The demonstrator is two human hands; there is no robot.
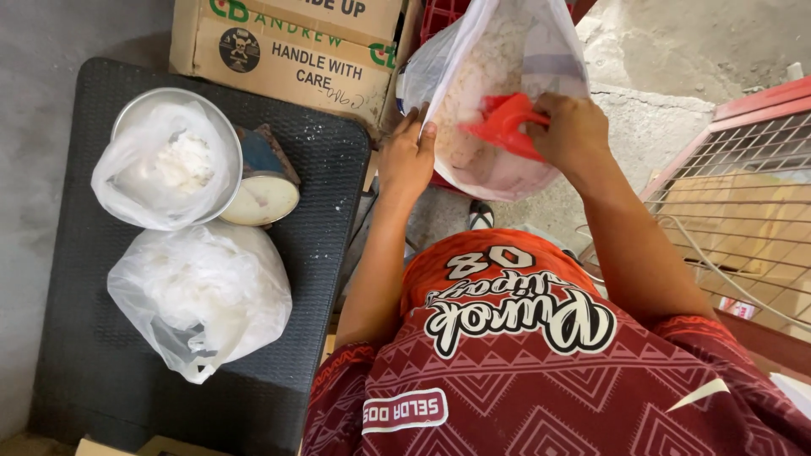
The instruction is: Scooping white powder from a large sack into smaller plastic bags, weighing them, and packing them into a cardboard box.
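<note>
The right hand [573, 127] was closed around the handle of a red scoop [504, 125], which sat inside the mouth of a large clear plastic bag [498, 93] holding a white, grainy powder; the left hand [406, 156] had its fingers curled over the near left edge of that bag, holding the opening apart; the bag hung beyond the far right corner of the black textured counter [312, 253], in front of the person's red patterned shirt [524, 371]. On the counter, near its far left corner, stood a round metal bowl [215, 135] lined with a small clear bag of white powder [165, 173]; a scale with a round dial [263, 190] lay just beside the bowl on its right, touching it; a fuller tied bag of white powder [203, 291] rested near the counter's left edge, touching the bowl. A cardboard box [287, 46] stood past the counter's far edge; a red wire-mesh crate [743, 186] was at the right.
</note>
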